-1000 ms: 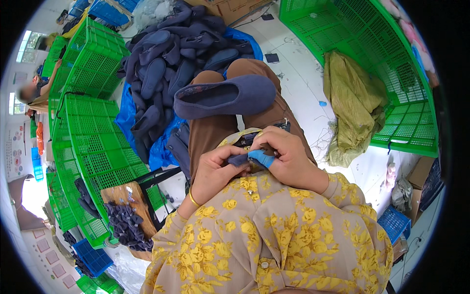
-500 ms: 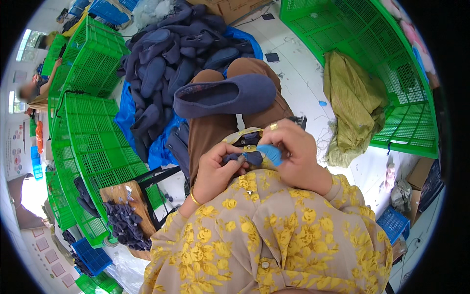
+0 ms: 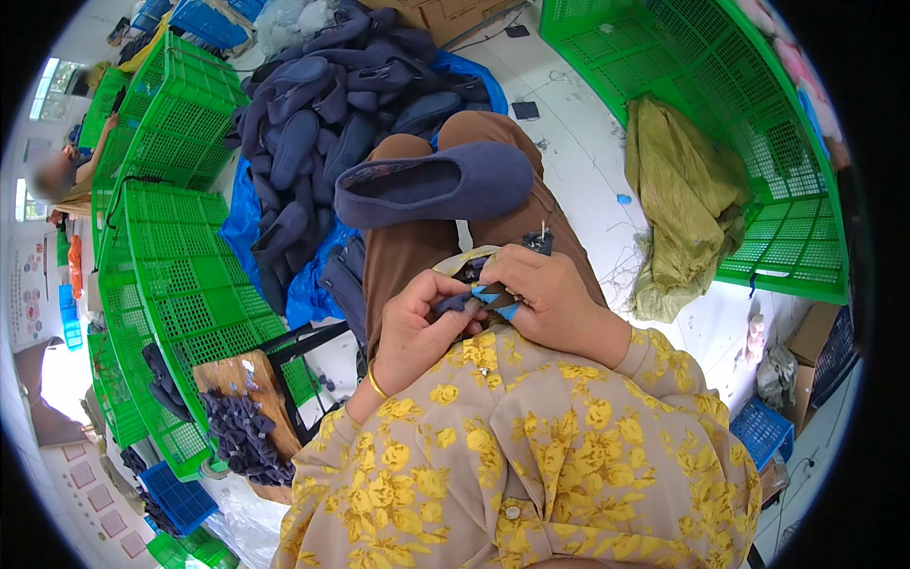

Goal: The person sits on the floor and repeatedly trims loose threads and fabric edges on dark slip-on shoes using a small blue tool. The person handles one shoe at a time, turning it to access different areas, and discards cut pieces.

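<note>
My left hand (image 3: 417, 318), with a gold bracelet at its wrist, pinches a small navy fabric piece (image 3: 451, 305) at my waist. Close against it, my right hand (image 3: 550, 294) is closed on what look like small blue thread snips (image 3: 499, 301). Their dark middle shows between blue parts, and fingers cover the rest. A navy slip-on shoe (image 3: 493, 186) with a patterned lining lies across my knees, touched by neither hand. Just beyond my right hand, a small dark piece (image 3: 537, 242) with a pale upright bit rests on my thigh.
Many navy shoes (image 3: 296, 142) are heaped on a blue sheet (image 3: 308, 302) ahead to the left. Green crates (image 3: 194, 256) line the left side; another green crate (image 3: 796, 228) and an olive sack (image 3: 675, 209) stand right. Small navy fabric pieces (image 3: 242, 427) lie on a wooden board (image 3: 270, 389).
My right hand has moved left and in against my left hand, bringing the blue snips to the fabric piece. The small dark piece on my thigh is now less hidden. The shoe stays put.
</note>
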